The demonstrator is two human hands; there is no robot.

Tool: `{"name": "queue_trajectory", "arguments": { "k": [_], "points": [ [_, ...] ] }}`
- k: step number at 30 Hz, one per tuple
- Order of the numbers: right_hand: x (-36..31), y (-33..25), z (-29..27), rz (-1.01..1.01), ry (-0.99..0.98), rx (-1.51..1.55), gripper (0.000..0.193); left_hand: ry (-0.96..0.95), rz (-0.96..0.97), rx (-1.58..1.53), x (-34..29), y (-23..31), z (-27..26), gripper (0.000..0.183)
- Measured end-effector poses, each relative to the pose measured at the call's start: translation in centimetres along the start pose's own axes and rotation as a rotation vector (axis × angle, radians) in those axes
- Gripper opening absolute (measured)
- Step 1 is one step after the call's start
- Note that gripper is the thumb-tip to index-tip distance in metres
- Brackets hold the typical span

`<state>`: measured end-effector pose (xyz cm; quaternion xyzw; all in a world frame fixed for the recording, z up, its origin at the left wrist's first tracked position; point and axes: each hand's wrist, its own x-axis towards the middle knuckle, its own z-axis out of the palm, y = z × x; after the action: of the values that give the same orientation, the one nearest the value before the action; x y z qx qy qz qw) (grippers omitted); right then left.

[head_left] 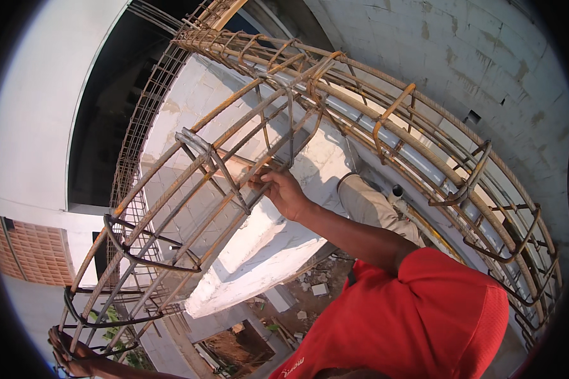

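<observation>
A long rebar cage [164, 234], made of rusty bars tied with bent stirrups, slants from the lower left up to the top middle. My right hand [281, 189] has its fingers curled round a lower bar of it, close to a stirrup [224, 167]. At the cage's near left end, my left hand [69, 354] wraps round the end bars, partly hidden behind them. Near the top middle, this cage meets a second rebar cage [411, 139], which curves away to the right.
Beneath the cages runs a white plastered wall top [253, 265]. My trouser leg [373, 205] is beside a dark-ended pipe [396, 191]. Rubble [319, 289] lies far below. A grey block wall [474, 57] rises at the right; another rebar cage [146, 107] stands behind, left.
</observation>
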<state>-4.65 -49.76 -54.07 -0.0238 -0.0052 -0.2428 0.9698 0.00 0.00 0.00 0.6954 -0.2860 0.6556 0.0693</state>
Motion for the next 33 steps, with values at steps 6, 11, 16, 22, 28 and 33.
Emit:
{"name": "queue_trajectory", "arguments": {
  "k": [6, 11, 16, 22, 28, 33],
  "points": [
    [-0.9, -0.3, 0.0, 0.061, 0.088, -0.023, 0.034, 0.140, -0.764, -0.889, -0.4, -2.8, 6.0, 0.059],
    [-0.1, -1.0, -0.8, 0.057, 0.009, -0.079, 0.036, 0.036, -0.663, -0.592, -1.6, -5.0, 6.9, 0.043],
    [1.0, -0.8, -1.6, 0.069, -0.013, -0.065, 0.033, -0.035, -0.588, -0.511, -3.4, -10.7, 6.8, 0.045],
    [1.8, -2.7, -2.4, 0.017, 0.081, -0.087, 0.031, -0.073, -0.692, -1.023, -8.9, -13.9, 9.8, 0.035],
    [2.2, -4.0, -3.3, 0.054, 0.165, -0.165, 0.039, -0.028, -0.994, -1.530, -12.2, -6.3, 11.7, 0.012],
    [2.2, -3.9, -3.9, 0.010, 0.130, -0.217, 0.033, 0.157, -1.089, -1.159, -15.0, -0.5, 11.6, 0.013]
  ]
}}
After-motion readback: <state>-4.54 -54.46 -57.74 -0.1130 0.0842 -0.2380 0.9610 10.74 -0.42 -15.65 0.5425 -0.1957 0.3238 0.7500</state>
